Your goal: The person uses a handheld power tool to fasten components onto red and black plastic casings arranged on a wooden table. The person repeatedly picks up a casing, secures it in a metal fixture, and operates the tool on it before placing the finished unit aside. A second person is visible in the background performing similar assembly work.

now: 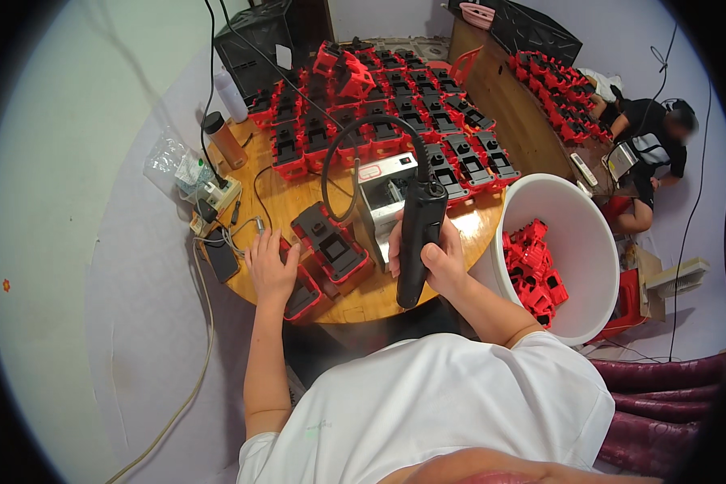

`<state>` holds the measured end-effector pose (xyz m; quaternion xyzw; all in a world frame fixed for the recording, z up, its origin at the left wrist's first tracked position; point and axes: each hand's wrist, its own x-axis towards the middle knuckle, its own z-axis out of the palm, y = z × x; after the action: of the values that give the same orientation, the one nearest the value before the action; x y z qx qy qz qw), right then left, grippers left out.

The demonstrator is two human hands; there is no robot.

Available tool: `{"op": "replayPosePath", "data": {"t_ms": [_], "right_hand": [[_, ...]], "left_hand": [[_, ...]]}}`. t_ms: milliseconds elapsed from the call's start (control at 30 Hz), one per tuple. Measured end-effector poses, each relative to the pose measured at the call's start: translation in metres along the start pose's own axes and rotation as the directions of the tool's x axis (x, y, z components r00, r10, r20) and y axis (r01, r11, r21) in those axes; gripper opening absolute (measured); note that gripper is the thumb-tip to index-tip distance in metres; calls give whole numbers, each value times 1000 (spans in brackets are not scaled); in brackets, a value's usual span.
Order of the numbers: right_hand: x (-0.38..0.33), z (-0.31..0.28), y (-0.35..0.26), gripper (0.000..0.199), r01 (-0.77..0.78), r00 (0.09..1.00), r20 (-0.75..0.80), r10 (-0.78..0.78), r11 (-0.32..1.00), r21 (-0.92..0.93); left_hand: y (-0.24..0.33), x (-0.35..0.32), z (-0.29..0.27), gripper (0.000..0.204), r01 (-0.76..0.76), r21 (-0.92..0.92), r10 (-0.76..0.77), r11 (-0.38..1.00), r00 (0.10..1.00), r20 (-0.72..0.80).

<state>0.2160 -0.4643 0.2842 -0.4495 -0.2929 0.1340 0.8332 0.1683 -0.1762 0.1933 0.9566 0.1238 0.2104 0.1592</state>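
Note:
My right hand (446, 260) is wrapped round a black electric screwdriver (420, 242), whose thick dark cord (325, 165) loops over to the left. Just beyond the tool stands a silver metal box (379, 211) with a switch on top, which looks like a screw feeder. My left hand (270, 268) lies with its fingers stretched out at the left edge of a red-and-black housing (302, 297) near the table's front edge. Between that housing and the silver box another red-and-black housing (333, 246) lies flat. The screwdriver's tip cannot be made out.
Rows of red-and-black housings (379, 105) cover the wooden table's (363, 306) far side. A white bin (601, 266) with red parts (532, 262) stands right. A power strip (218, 198), phone (220, 255) and bottle (224, 140) sit left. Another person (657, 133) works far right.

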Motion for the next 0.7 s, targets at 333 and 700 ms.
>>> {"op": "replayPosePath", "data": {"t_ms": [333, 700], "right_hand": [[-2, 0, -5, 56, -22, 999, 49, 20, 999, 42], [-1, 2, -6, 57, -16, 999, 44, 15, 999, 29]], "left_hand": [[3, 1, -3, 54, 9, -20, -8, 1000, 1000, 13], [-1, 1, 1, 53, -2, -19, 2, 1000, 1000, -1]]}}
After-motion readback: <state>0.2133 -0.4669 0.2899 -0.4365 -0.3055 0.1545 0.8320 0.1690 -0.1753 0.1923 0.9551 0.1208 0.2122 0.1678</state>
